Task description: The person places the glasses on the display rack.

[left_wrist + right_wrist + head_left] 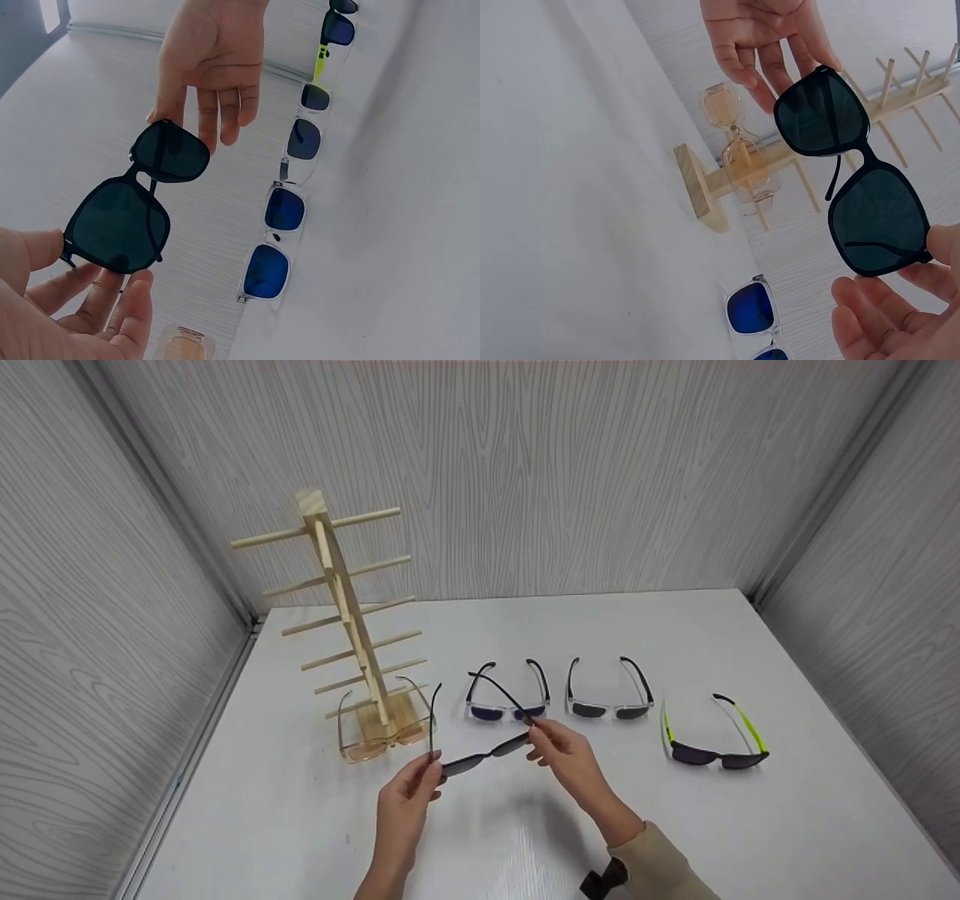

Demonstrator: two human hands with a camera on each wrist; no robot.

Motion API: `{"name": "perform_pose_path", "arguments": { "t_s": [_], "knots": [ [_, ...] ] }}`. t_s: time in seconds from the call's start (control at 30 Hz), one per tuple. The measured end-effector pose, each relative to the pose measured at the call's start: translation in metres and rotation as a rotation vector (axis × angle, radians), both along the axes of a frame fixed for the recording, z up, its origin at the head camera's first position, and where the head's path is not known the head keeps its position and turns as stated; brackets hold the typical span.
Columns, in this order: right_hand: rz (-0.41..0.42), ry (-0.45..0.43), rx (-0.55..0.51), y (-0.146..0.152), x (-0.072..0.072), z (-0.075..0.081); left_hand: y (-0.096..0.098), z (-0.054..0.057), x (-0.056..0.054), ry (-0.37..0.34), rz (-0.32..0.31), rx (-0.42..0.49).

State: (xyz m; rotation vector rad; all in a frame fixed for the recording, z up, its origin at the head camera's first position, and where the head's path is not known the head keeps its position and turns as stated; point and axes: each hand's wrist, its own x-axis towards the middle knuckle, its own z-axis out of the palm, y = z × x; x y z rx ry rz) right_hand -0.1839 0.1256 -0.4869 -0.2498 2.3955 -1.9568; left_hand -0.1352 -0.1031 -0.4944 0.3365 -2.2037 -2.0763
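Observation:
Black-framed sunglasses (463,766) with dark lenses are held up above the table, temples unfolded and pointing away. My left hand (405,802) pinches their left hinge corner between thumb and fingers. At the opposite corner, my right hand (570,761) pinches the frame near the right hinge. In the left wrist view both dark lenses (120,225) face the camera, one hand at each end. The right wrist view also shows the sunglasses (877,217) spanning the two hands. Behind the left hand, clear peach-tinted glasses (386,743) sit at the base of a wooden display rack (349,615).
The rack has several pairs of horizontal pegs. Clear-framed sunglasses with blue lenses (487,714) lie behind the hands, beside clear-framed sunglasses with dark lenses (589,710). Black sunglasses with neon-yellow temples (694,755) lie farther right. Wood-grain panels (525,480) enclose the white table (787,825).

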Motion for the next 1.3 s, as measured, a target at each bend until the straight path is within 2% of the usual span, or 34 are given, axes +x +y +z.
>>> {"name": "perform_pose_path", "arguments": {
  "t_s": [0.13,0.23,0.43,0.83,1.0,1.23,1.3],
  "knots": [
    [0.035,0.014,0.002,-0.009,0.005,0.018,-0.005,0.005,0.005,0.019,0.032,-0.014],
    [0.048,0.011,-0.01,-0.015,0.006,0.025,-0.008,0.009,0.008,0.019,0.047,-0.018],
    [0.072,0.018,-0.019,-0.023,0.003,0.032,-0.015,0.015,0.011,0.025,0.071,-0.025],
    [0.149,0.067,-0.004,-0.038,-0.004,0.041,-0.026,0.016,0.014,0.047,0.133,-0.072],
    [0.178,0.074,-0.013,-0.045,-0.009,0.04,-0.031,0.016,0.015,0.068,0.162,-0.068],
    [0.19,0.079,-0.019,-0.053,-0.026,0.017,-0.037,0.016,0.017,0.086,0.195,-0.067],
    [0.195,0.079,-0.016,-0.055,-0.028,0.016,-0.039,0.017,0.016,0.081,0.206,-0.072]
  ]
}}
